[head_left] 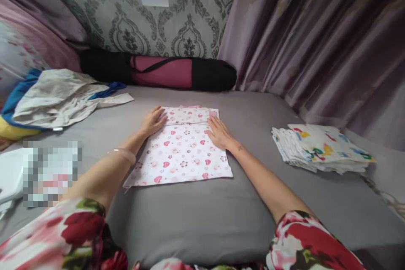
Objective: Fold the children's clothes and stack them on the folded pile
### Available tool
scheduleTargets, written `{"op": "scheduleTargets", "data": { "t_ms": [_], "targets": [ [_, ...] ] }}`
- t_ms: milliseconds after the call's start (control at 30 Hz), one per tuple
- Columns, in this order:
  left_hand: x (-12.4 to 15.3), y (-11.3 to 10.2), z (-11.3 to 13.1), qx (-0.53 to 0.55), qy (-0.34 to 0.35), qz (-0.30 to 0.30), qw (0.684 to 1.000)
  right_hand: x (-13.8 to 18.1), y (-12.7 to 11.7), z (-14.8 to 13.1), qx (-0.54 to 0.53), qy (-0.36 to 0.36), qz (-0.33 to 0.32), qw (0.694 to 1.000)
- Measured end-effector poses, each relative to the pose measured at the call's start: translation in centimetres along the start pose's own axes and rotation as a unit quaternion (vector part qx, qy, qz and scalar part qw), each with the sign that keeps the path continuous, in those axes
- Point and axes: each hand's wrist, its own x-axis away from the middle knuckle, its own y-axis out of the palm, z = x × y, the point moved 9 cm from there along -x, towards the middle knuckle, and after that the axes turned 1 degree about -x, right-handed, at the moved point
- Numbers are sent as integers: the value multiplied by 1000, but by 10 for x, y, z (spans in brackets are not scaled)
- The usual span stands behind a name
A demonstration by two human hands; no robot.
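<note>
A white cloth (186, 152) printed with red hearts and small flowers lies spread on the grey bed sheet, its far part folded over into a band. My left hand (154, 121) rests flat on the left end of that band, fingers stretched out. On the opposite side, my right hand (220, 132) lies flat across the cloth's right edge, its fingertips by a small pink patch at the band's corner. Neither hand grips anything. Part of the cloth's side edges is hidden under the hands.
To the right sits a stack of folded white cloths (325, 147) with colourful prints. A black and maroon long bag (161, 71) lies along the wall. Crumpled beige and blue clothing (60, 97) is at the left, near a white device (12, 173) and a blurred-out object (52, 173).
</note>
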Motion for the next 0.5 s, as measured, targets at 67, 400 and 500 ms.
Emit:
{"op": "scheduleTargets", "data": {
  "t_ms": [67,400,500],
  "targets": [
    [10,-4,12,-38,30,-15,999,26,1,-13,-4,-29,-24,999],
    [129,-35,120,17,191,-196,962,134,-20,-55,-86,-131,-44,987],
    [158,-41,132,56,172,-259,949,154,-32,-60,-106,-147,-19,983]
  ]
}}
